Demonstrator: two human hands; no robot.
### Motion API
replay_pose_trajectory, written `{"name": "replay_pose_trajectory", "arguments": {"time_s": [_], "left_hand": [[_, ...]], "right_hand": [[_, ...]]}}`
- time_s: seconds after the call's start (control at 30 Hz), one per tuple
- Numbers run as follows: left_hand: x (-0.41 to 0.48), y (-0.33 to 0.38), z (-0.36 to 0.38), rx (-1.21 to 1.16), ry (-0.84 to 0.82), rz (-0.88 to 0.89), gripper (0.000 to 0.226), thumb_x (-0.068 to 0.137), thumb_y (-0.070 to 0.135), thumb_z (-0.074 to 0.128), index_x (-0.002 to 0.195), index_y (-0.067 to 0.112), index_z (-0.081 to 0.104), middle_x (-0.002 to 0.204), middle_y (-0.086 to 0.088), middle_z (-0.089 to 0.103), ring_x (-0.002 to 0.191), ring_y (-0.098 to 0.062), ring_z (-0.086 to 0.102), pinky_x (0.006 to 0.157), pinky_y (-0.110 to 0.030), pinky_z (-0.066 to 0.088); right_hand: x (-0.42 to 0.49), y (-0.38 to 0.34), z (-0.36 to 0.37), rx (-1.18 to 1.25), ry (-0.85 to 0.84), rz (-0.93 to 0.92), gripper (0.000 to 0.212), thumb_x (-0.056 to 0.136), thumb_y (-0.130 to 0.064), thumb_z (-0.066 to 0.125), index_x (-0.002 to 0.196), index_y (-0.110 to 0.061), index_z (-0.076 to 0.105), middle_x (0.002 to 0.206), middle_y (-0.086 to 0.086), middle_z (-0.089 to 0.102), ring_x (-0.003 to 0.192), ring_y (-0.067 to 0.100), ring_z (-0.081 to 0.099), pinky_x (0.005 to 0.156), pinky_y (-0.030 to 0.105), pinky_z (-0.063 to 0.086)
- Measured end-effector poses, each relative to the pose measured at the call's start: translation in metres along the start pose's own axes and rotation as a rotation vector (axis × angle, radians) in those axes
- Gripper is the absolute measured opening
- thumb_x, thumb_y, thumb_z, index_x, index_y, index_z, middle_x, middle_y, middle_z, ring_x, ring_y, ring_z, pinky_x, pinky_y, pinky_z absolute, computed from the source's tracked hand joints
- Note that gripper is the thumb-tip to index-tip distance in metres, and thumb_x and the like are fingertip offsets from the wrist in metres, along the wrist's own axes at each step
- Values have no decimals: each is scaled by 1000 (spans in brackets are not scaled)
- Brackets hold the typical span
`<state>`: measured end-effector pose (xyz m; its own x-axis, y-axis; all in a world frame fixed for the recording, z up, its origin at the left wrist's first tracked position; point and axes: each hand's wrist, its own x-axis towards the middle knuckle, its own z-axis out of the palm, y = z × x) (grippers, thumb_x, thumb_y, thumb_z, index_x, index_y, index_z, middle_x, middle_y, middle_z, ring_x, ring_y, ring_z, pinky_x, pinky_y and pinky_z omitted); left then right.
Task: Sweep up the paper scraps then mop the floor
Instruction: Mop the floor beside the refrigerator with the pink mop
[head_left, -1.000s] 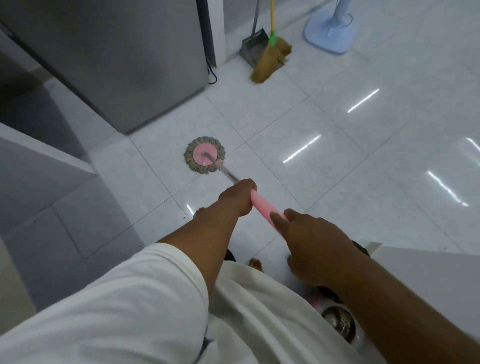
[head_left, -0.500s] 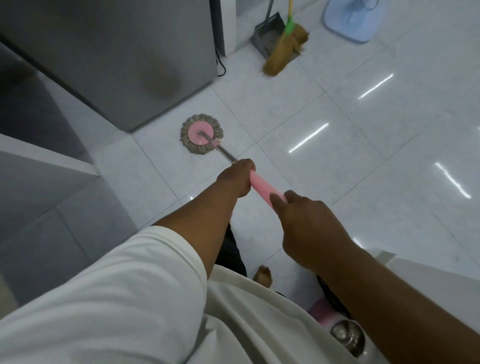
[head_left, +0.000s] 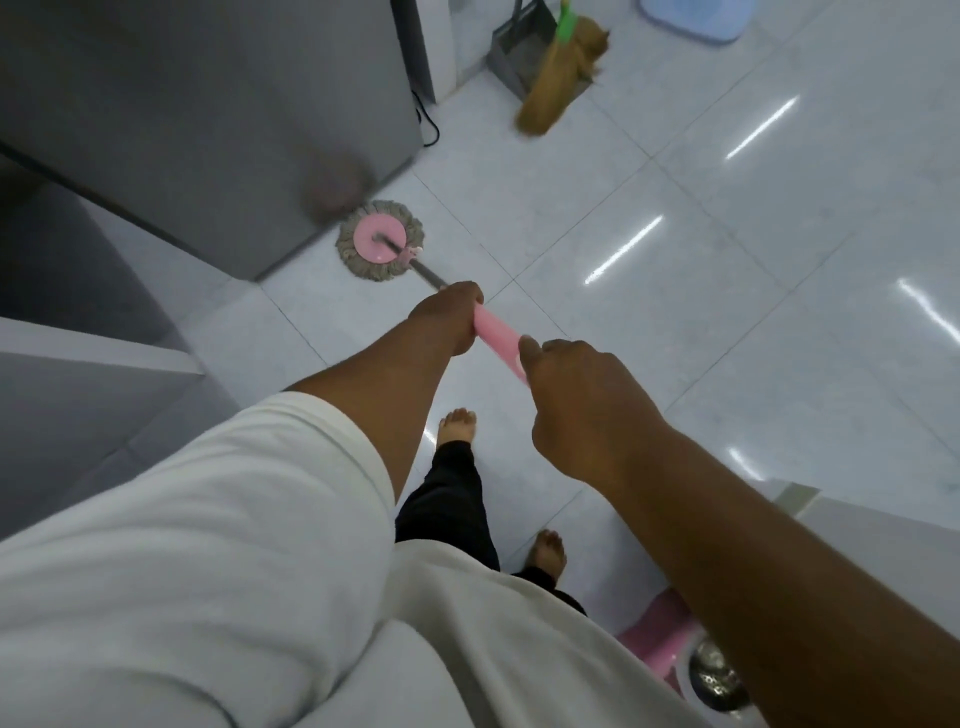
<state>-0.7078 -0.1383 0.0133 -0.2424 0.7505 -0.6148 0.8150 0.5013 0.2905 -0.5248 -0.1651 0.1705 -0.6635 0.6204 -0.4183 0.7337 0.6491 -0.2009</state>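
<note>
- Both hands curl round the pink mop handle (head_left: 496, 335): left hand (head_left: 447, 317) nearer the fridge (head_left: 234, 104), right hand (head_left: 576, 395) behind.
- Mop head (head_left: 381, 240) has slid from open tile to the fridge's foot, so mopping is likely underway.

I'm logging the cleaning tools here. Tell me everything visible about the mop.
The mop has a round pink plate fringed with grey-beige strings, lying flat on the white tile floor beside the grey cabinet. A thin metal shaft slants up from the plate to a pink handle sleeve. The left hand grips the sleeve's lower end, the right hand its upper end.
</note>
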Motion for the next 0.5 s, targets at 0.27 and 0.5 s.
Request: {"name": "replay_pose_trajectory", "arguments": {"time_s": [0.27,0.5], "left_hand": [[-65,75,69,-41,-31,98,45,90,10,55,133,20,46,129,-7,57,100,-24,58,79,-31,43],[-111,131,125,-98,-70,115,42,92,10,52,132,19,47,121,-6,56,96,-23,54,78,-29,44]], "right_hand": [[-111,43,15,-16,-16,57,46,84,-18,67,127,-14,51,101,2,64,74,15,61,73,28,53],[-193,75,27,-53,-58,115,42,81,-14,63,122,-15,52,97,1,64,72,16,61,70,27,53]]}}
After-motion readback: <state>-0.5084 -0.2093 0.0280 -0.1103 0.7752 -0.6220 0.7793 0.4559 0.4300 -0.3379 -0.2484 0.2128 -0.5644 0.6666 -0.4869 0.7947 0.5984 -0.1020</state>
